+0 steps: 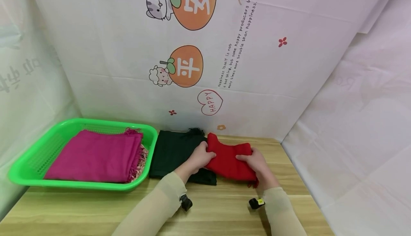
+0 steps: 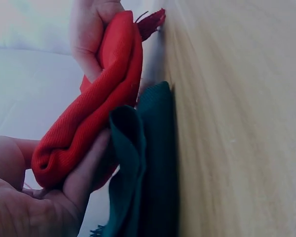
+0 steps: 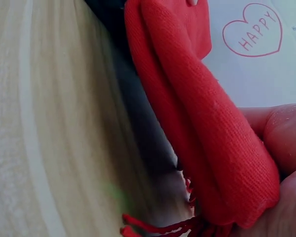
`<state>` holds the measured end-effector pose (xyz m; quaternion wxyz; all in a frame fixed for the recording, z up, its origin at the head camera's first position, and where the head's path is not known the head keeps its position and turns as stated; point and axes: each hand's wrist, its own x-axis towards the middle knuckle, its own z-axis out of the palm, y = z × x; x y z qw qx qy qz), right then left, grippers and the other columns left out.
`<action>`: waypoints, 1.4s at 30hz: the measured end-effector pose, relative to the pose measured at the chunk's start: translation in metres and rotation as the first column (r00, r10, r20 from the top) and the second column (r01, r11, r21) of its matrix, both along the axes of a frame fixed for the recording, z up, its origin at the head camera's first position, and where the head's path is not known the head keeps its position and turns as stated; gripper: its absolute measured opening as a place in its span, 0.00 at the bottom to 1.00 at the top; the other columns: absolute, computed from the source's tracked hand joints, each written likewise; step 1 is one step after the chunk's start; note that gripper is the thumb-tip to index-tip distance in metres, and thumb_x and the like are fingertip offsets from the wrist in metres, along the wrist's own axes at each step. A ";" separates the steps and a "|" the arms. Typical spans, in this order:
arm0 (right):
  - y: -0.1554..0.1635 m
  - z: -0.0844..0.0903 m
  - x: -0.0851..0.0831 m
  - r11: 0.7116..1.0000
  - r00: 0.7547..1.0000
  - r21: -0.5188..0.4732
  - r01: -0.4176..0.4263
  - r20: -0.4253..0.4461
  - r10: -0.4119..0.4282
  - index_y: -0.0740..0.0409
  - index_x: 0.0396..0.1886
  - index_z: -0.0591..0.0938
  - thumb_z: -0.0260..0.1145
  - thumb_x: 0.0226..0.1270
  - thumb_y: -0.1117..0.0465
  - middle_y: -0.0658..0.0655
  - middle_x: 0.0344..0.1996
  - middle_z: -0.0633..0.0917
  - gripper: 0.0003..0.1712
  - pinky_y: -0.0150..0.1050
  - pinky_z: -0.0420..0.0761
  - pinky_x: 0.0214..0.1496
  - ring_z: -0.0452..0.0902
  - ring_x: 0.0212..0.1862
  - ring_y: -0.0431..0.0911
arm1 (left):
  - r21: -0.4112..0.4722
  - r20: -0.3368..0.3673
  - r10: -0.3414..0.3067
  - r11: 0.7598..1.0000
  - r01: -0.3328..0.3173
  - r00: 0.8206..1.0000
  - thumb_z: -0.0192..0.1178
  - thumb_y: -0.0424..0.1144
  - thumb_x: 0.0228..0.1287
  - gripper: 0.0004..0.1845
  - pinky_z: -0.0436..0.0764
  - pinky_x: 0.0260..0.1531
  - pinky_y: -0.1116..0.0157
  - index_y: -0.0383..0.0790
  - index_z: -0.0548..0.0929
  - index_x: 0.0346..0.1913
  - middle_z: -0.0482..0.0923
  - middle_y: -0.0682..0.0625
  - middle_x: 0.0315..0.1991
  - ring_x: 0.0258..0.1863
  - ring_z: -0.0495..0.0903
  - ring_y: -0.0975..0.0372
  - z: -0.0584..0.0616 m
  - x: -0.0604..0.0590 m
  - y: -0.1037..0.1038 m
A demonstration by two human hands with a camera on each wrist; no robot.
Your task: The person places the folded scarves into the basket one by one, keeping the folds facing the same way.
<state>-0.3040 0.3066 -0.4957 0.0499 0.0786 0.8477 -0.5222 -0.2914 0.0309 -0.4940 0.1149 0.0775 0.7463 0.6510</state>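
Red scarf [image 1: 228, 159], folded, gripped by left hand [image 1: 200, 157] and right hand [image 1: 257, 165], low centre; not yet placed. Pink scarf [image 1: 96, 155] already in green basket [image 1: 29, 164].

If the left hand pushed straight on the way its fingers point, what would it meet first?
The left hand already grips the red scarf, so that fabric comes first; beyond it probably the right hand, though depth is unclear.
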 end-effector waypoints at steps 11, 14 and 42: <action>-0.008 0.010 0.006 1.000 0.999 0.001 -0.021 -0.024 0.021 0.65 0.79 0.71 0.80 0.72 0.54 0.68 0.66 0.82 0.43 0.48 0.88 0.53 0.85 0.58 0.59 | -0.001 -0.054 -0.011 1.000 0.011 0.998 0.62 0.37 0.82 0.17 0.88 0.42 0.57 0.34 0.72 0.63 0.80 0.42 0.56 0.49 0.83 0.53 0.010 0.010 -0.010; -0.011 0.012 0.007 0.999 0.999 0.013 -0.030 -0.038 0.031 0.64 0.78 0.72 0.80 0.72 0.53 0.68 0.65 0.82 0.43 0.48 0.88 0.52 0.85 0.57 0.58 | 0.006 -0.060 -0.013 1.000 0.013 0.998 0.62 0.38 0.83 0.17 0.89 0.42 0.57 0.34 0.72 0.65 0.80 0.42 0.56 0.49 0.83 0.53 0.012 0.012 -0.015; -0.034 0.031 0.017 0.994 0.988 0.007 -0.108 -0.108 0.108 0.61 0.73 0.76 0.80 0.73 0.53 0.65 0.60 0.84 0.36 0.44 0.89 0.48 0.87 0.51 0.54 | -0.016 -0.080 0.035 0.999 -0.036 0.996 0.62 0.38 0.83 0.27 0.87 0.43 0.57 0.32 0.69 0.76 0.81 0.41 0.59 0.49 0.85 0.53 0.033 0.038 -0.057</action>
